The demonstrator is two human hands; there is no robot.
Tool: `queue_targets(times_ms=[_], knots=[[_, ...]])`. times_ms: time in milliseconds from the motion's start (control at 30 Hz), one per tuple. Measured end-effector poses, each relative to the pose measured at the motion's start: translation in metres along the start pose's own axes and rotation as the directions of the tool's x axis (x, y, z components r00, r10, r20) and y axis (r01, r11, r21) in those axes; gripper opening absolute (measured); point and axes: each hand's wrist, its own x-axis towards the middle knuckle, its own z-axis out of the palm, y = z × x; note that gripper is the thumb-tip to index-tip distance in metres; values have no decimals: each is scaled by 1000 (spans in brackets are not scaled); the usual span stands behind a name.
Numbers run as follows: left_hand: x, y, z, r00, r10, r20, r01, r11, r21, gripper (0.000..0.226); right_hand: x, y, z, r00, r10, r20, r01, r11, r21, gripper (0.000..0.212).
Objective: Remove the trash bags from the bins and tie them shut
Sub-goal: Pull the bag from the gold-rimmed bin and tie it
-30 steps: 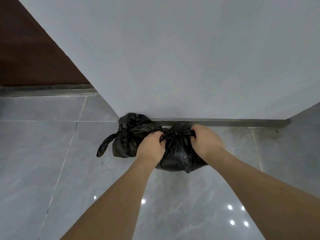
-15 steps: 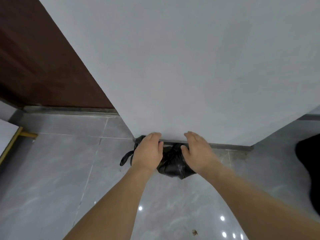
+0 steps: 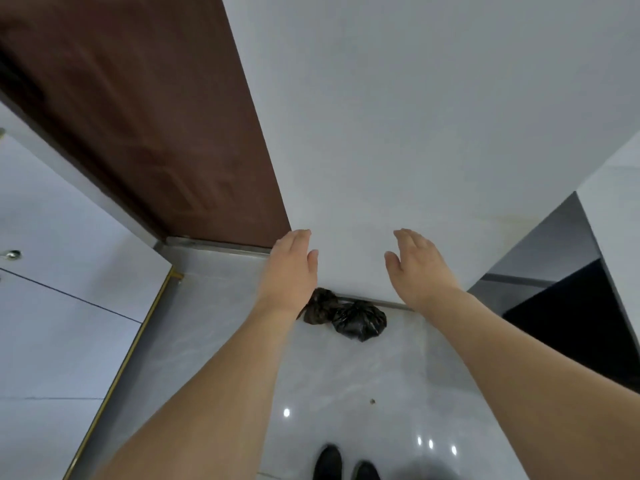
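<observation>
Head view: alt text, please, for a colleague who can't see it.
Both hands, left hand and right hand, are open and raised, holding nothing. Two tied black bags sit on the grey floor against a white wall, beside a brown door.

Interior of a home, apparently an entrance or corridor area. A dark brown panelled wooden door (image 3: 145, 116) is set in a plain white painted wall (image 3: 433, 116), with a grey metal threshold strip (image 3: 214, 244) at its foot. The floor is of glossy pale grey marble-look tiles (image 3: 346, 375) that reflect small ceiling lights. At left stands a white cabinet front (image 3: 52, 323) with a brass-coloured edge trim (image 3: 138, 330) and a small round metal knob (image 3: 12, 253). Two small knotted black plastic trash bags (image 3: 358, 320) lie on the floor against the base of the wall, household waste in scale. The tips of black shoes (image 3: 343, 462) show at the lower edge.
</observation>
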Motion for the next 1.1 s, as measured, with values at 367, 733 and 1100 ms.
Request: queue_targets(times_ms=[367, 733, 1100], knots=[[-10, 19, -14, 979, 185, 84, -196, 970, 142, 43, -47, 7, 14, 995, 78, -68, -76, 996, 36, 53], [-61, 97, 85, 879, 358, 316, -398, 914, 73, 43, -160, 125, 54, 918, 384, -100, -370, 920, 129, 49], [-162, 198, 201, 637, 600, 485, -641, 761, -100, 40, -312, 227, 107, 710, 690, -137, -639, 715, 284, 46]])
